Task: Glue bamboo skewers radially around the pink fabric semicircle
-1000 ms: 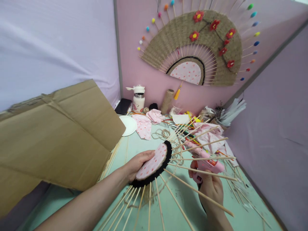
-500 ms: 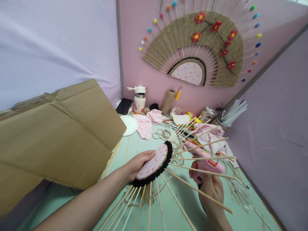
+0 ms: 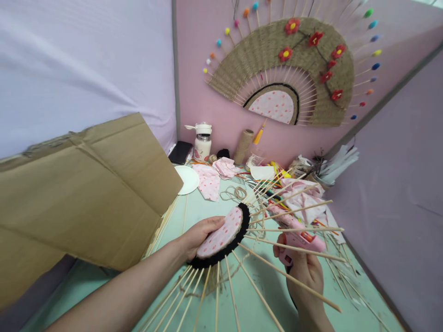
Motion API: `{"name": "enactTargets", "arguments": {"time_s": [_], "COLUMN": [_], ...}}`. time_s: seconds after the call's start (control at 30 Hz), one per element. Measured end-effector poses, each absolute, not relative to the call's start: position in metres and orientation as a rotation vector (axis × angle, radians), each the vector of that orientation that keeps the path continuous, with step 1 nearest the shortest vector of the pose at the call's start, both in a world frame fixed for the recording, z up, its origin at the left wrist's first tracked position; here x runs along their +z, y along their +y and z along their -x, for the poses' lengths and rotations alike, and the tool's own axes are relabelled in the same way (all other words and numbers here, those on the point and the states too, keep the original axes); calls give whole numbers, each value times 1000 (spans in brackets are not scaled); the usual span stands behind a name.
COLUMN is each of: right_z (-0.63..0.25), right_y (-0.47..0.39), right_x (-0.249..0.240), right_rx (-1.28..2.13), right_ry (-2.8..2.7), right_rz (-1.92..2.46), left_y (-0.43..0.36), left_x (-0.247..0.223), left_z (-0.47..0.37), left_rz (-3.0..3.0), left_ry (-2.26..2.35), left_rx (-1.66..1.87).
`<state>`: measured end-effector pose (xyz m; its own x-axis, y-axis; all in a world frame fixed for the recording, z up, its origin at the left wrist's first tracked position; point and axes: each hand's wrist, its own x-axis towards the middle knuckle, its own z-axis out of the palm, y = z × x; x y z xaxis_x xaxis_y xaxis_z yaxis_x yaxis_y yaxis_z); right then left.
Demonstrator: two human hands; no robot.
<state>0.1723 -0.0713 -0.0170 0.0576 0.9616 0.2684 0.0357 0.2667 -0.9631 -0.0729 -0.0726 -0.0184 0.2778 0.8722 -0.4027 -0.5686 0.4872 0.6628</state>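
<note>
My left hand [image 3: 203,234] grips the straight edge of a half-round fan base [image 3: 221,233], its thumb on the pink dotted cloth. Black trim [image 3: 245,226] runs round the curved edge, and thin wooden sticks [image 3: 261,290] spread out from it. Behind the right-hand sticks, my right hand [image 3: 301,267] is closed round the handle of a pink glue gun [image 3: 299,237]. The gun's nozzle end points up and left, behind the sticks, near the clutter. Loose twine [image 3: 258,223] shows behind the fan base.
A large cardboard sheet [image 3: 93,193] stands at the left. At the back are a white bottle [image 3: 202,143], a phone [image 3: 180,152] and a twine roll [image 3: 243,146]. A finished fan [image 3: 277,64] hangs on the pink wall. Loose sticks [image 3: 349,281] lie at right.
The whole view has shifted very slightly, with things appearing a little farther right. Both hands keep the same holds on the fan base and the glue gun.
</note>
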Motion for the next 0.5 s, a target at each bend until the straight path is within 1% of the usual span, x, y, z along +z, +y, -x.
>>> {"name": "enactTargets", "arguments": {"time_s": [0.5], "right_z": [-173], "right_y": [-71], "right_x": [-20], "right_rx": [891], "right_ry": [-1294], "right_rz": [1071], "left_y": [-73], "left_x": [-19], "left_z": [73], "left_rz": [-448], "left_ry": [818], "left_rx": [1001]}}
